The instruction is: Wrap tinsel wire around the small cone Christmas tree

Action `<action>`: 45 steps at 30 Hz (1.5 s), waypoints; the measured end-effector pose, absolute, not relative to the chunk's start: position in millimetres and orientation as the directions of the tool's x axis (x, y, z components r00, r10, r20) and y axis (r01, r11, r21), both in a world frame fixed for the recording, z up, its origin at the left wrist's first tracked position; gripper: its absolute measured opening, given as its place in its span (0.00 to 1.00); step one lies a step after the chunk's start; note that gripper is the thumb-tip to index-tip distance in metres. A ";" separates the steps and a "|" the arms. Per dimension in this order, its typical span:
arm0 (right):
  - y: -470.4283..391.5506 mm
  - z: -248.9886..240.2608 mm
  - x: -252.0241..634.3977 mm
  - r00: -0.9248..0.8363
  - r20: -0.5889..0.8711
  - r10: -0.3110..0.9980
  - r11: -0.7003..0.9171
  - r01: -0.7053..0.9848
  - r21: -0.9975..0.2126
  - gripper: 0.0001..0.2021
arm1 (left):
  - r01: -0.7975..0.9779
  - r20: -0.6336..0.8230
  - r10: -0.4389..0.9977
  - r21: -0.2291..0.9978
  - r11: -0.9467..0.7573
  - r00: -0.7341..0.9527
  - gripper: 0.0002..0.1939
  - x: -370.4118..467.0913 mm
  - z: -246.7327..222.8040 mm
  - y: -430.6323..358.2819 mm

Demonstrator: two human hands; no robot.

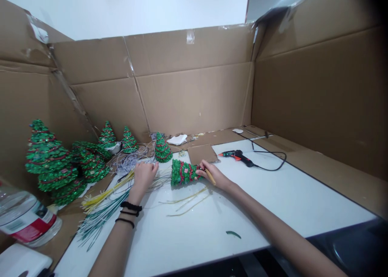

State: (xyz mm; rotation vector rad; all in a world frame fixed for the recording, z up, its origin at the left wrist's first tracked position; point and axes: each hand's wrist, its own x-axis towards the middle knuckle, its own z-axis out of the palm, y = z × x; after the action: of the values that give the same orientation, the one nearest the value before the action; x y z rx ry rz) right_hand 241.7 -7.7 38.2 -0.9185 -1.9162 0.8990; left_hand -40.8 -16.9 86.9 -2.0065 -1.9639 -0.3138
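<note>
My right hand (212, 174) grips a small green Christmas tree (178, 173) by its top; the tree lies on its side, its wide base to the left. A wooden-handled tool (210, 177) is in the same hand, its working end hidden. Left of the base is my left hand (144, 175), fingers closed, with what they hold hidden. Thin grey strands (162, 180) run between this hand and the tree. Beside my left wrist lie bundles of yellow strands (106, 196) and green and white strands (100, 218). Loose yellow strands (184, 200) lie below the tree.
A glue gun (238, 156) with a black cord rests at right. Another small tree (163, 148) stands behind my hands, and several trees (51, 160) at left. A tangle of wire (130, 158), a large bottle (27, 216) and cardboard walls (194, 91) surround the white board (273, 200).
</note>
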 end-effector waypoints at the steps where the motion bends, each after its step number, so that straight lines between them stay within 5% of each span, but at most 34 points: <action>1: -6.9 37.6 242.2 -0.399 0.366 0.840 0.494 0.289 -0.820 0.16 | 0.996 0.391 0.920 -0.092 0.012 0.025 0.27 -45.7 82.9 -14.6; 6: -3.6 33.6 243.8 -0.388 0.406 0.828 0.540 0.353 -0.764 0.15 | 0.996 0.611 0.791 -0.083 0.017 0.037 0.18 -50.3 73.9 -10.5; 11: -8.0 37.2 241.8 -0.345 0.435 0.832 0.554 0.468 -0.688 0.14 | 0.915 0.805 0.499 -0.128 -0.382 0.320 0.10 -2.6 96.8 -37.9; 13: -10.7 39.2 240.5 -0.324 0.453 0.830 0.556 0.524 -0.645 0.14 | 0.809 0.737 0.455 -0.210 -0.548 0.499 0.11 22.4 102.7 -55.1; 16: -13.3 40.2 238.9 -0.298 0.475 0.828 0.551 0.587 -0.593 0.15 | 0.524 0.394 0.395 -0.309 -0.794 0.830 0.12 49.6 98.5 -74.3; 20: -12.7 39.3 238.6 -0.251 0.541 0.803 0.560 0.628 -0.540 0.13 | 0.630 0.169 0.607 -0.219 -0.745 0.776 0.09 54.2 82.8 -76.1; 27: -21.6 45.5 238.0 -0.173 0.751 0.638 0.673 0.599 -0.434 0.11 | 0.672 0.158 0.654 -0.106 -0.733 0.739 0.10 43.8 75.3 -67.0; 30: -39.2 49.9 226.2 -0.301 0.804 0.513 0.820 0.448 -0.356 0.11 | 0.677 0.173 0.673 0.040 -0.735 0.720 0.10 43.7 71.2 -65.7; 34: -64.4 50.2 199.9 -0.682 0.702 0.208 0.972 0.227 -0.067 0.09 | 0.618 0.257 0.694 0.321 -0.718 0.673 0.06 40.8 63.9 -62.7; 36: -71.7 48.9 190.2 -0.767 0.622 0.158 0.980 0.197 -0.006 0.08 | 0.589 0.264 0.702 0.396 -0.705 0.662 0.05 39.4 61.4 -61.0; 45: -65.8 43.3 187.4 -0.876 0.448 0.178 0.949 0.274 0.158 0.08 | 0.616 0.220 0.711 0.373 -0.694 0.668 0.05 36.7 48.3 -47.3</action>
State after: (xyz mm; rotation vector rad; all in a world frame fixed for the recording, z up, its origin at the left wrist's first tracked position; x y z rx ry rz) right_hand 187.4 -65.8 43.3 -0.3252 -2.6623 -0.3018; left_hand 36.7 -47.3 48.3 -3.1092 -1.2649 -0.6080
